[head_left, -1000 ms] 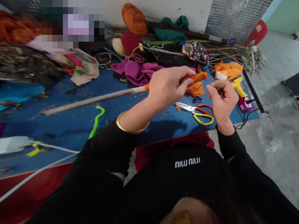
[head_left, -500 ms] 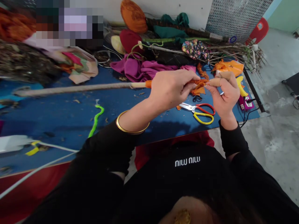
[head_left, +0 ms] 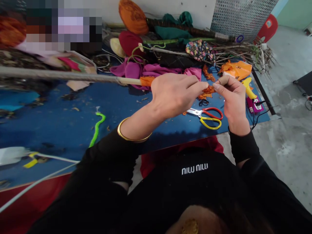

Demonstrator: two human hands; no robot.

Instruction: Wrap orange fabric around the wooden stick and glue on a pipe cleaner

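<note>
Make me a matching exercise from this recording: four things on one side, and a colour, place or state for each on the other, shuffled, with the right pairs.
Things
1. Left hand
2. Scissors
3. Bangle
4. Wavy strip

Descriptions
A. Gold, worn around a wrist
B. Bright green, lying on the blue table
C. Gripping a long stick by a section wrapped in orange
D. One handle loop red, the other yellow

Right pairs: 1-C, 2-D, 3-A, 4-B
</note>
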